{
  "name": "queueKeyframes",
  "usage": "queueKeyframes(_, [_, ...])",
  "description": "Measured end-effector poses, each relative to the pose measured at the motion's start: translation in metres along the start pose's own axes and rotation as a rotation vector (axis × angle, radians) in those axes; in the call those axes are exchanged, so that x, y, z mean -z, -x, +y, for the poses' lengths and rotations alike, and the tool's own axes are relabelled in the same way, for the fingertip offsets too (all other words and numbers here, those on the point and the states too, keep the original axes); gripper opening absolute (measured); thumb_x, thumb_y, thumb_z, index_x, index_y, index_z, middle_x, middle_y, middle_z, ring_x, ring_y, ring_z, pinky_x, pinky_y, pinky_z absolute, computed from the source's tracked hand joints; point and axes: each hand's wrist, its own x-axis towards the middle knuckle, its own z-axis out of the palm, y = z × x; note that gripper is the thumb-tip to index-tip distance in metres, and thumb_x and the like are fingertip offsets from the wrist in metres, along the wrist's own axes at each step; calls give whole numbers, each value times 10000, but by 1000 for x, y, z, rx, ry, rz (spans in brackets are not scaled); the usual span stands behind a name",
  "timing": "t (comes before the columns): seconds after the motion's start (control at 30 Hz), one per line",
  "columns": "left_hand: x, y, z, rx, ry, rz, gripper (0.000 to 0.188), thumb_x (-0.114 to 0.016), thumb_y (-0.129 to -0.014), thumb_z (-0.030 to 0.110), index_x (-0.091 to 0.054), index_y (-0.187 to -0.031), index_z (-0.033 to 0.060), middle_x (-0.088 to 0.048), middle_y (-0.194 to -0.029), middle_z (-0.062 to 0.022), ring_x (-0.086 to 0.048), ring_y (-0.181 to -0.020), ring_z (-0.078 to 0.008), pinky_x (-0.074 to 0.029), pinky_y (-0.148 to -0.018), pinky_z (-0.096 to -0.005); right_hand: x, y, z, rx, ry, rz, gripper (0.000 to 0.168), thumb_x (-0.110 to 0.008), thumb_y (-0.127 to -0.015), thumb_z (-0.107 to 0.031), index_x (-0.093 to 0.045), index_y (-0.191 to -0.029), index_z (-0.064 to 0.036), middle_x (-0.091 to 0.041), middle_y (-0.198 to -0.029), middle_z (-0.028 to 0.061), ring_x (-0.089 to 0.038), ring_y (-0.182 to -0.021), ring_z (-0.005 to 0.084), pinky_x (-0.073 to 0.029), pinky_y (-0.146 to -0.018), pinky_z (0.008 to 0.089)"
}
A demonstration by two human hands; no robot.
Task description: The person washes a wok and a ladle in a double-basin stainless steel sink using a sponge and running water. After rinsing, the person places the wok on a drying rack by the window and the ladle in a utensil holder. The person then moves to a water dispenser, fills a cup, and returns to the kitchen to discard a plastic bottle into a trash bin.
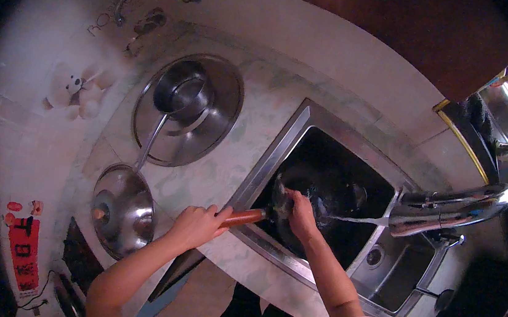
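Note:
My left hand (198, 224) is closed around the reddish-brown handle (244, 218) of a dark wok-like pan. The pan (292, 237) rests tilted in the large basin of a stainless steel sink (277, 158). Inside the pan, my right hand (300, 212) has its fingers against the wall nearest the handle. Its fingertips are dim, and I cannot tell whether they hold a scrubber or cloth. From the chrome faucet (452, 212) a stream of water (359, 219) runs into the pan. The dark basin hides much of the pan's outline.
Left of the sink, a wide steel basin (220, 122) holds a long-handled steel pot (182, 90). A domed steel lid (124, 224) with a knob lies by the wall. The small sink basin (392, 275) is at right. A dark cabinet (397, 29) overhangs the back.

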Motion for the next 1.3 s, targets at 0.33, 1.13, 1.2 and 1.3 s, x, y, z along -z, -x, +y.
queueKeyframes(0.33, [-6, -1, -1, 33, 1, 4, 459, -598, -740, 384, -505, -1115, 137, -581, -775, -99, -592, -587, -283, -475, -516, -396, -38, 37, 41, 804, 1042, 118, 365, -469, -839, -169, -474, -1171, -19, -318, -1326, 124, -358, -1105, 360, -290, -970, 391])
queueKeyframes(1.13, [2, -208, 181, 136, 1632, -201, 172, -519, -786, 165, -596, -816, 14, -581, -679, -54, -551, -558, -122, -454, -512, -263, 155, 121, 58, 333, 516, -79, 235, -464, -873, -146, -536, -1072, -44, -577, -891, 160, -561, -753, 220, -442, -690, 306])
queueKeyframes(1.2, [-16, -230, 220, -212, 2036, -8, 168, -557, -781, 207, -569, -810, 42, -571, -693, -55, -552, -566, -131, -448, -491, -233, 162, 98, 55, 303, 411, 109, 251, -461, -877, -173, -533, -1064, -22, -596, -864, 97, -543, -737, 158, -438, -652, 288])
queueKeyframes(1.3, [-37, -253, 247, 8, 2357, -284, 268, -562, -817, 308, -601, -856, 45, -614, -714, -50, -594, -582, -147, -505, -519, -263, 172, 47, 59, 5, 229, 126, 271, -505, -855, -193, -542, -1059, -19, -582, -930, 81, -512, -859, 128, -409, -756, 266])
